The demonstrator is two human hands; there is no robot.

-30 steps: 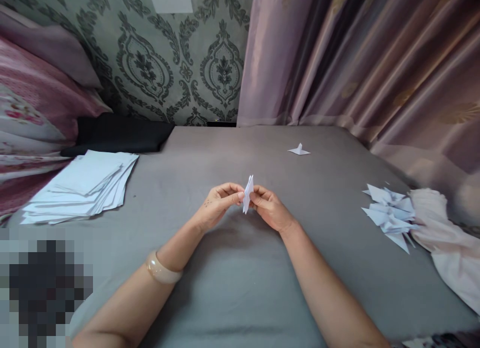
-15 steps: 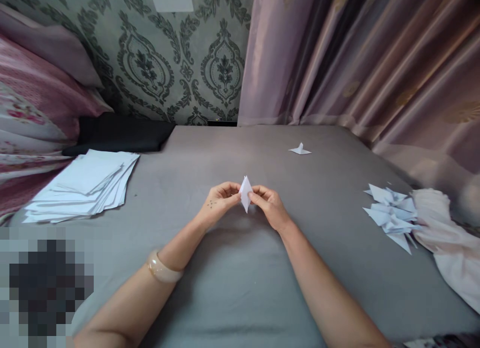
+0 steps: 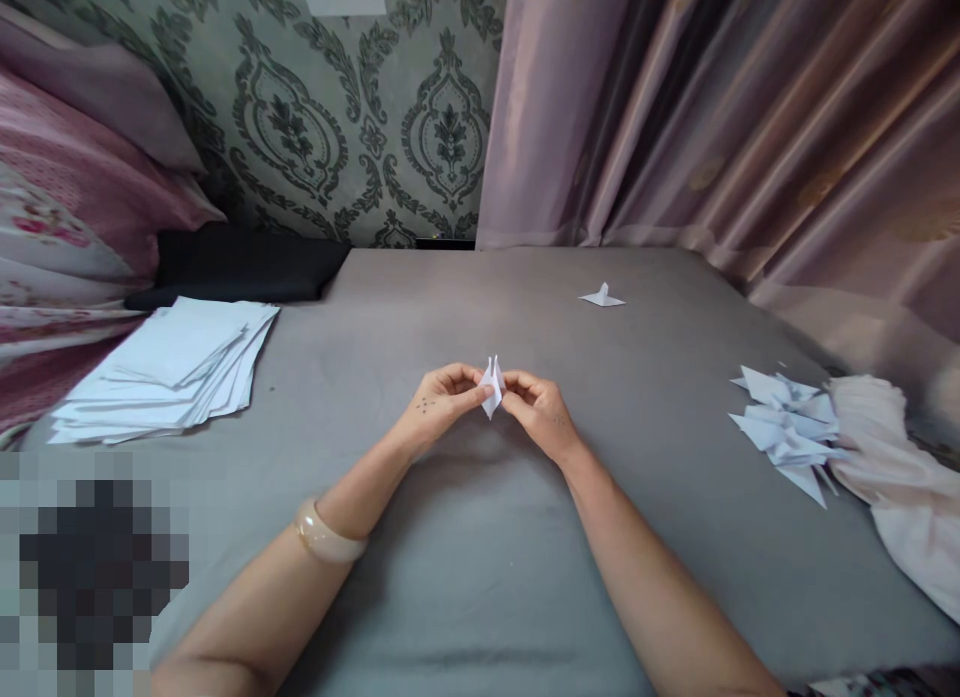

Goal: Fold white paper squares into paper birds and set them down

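A small white folded paper is pinched between my two hands above the grey sheet, with two narrow points sticking up and one point down. My left hand grips its left side, the thumb lying across its front. On the other side, my right hand pinches the right edge between thumb and fingers. Beyond my hands, a small folded paper bird stands on the sheet. Several folded paper birds lie heaped at the right.
A stack of white paper sheets lies at the left, in front of a folded black cloth. Pale fabric is bunched beside the heap. Pink curtains hang along the back right. Grey bedding spreads beneath everything.
The folded paper's upper points have parted into two separate spikes. My left thumb has moved onto its front, and my right thumb has slid back to the edge.
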